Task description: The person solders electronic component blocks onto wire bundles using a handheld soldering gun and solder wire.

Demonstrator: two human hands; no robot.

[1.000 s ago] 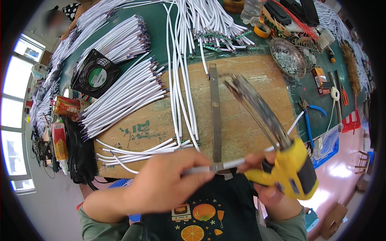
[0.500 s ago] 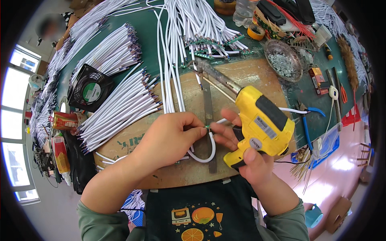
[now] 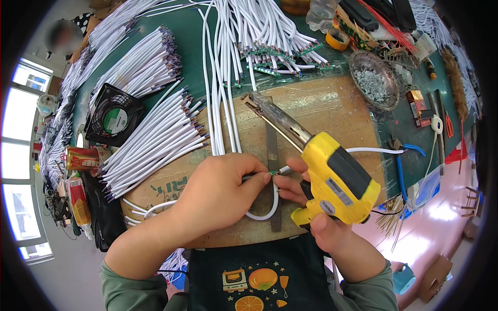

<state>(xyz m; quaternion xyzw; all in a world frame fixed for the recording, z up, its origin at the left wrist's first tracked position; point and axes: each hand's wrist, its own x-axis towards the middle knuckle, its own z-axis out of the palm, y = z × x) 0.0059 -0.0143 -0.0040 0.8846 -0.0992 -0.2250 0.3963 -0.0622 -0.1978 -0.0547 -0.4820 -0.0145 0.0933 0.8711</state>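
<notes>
- Your left hand (image 3: 220, 194) is pinching the end of a white cable (image 3: 264, 210) between thumb and fingertips, closed on it; the cable is looping down below your knuckles and lying over the brown board (image 3: 321, 109).
- Your right hand (image 3: 316, 220) is wrapping shut around the grip of the yellow soldering gun (image 3: 332, 179); its forefinger and thumb are also meeting the cable end (a tiny green part is showing there, too small to make out); the gun's dark barrel is pointing up and away from you, towards the left.
- At the table's left edge a red and yellow can (image 3: 83, 158) is standing just beside the black fan (image 3: 113, 119) with its round green label; a flat red and yellow packet (image 3: 78, 199) is lying below the can.
- Bundled white cables (image 3: 155, 145) are crowding the board's left side; a metal dish (image 3: 374, 80) is sitting at its far right corner; bare board is remaining between the barrel and the dish.
</notes>
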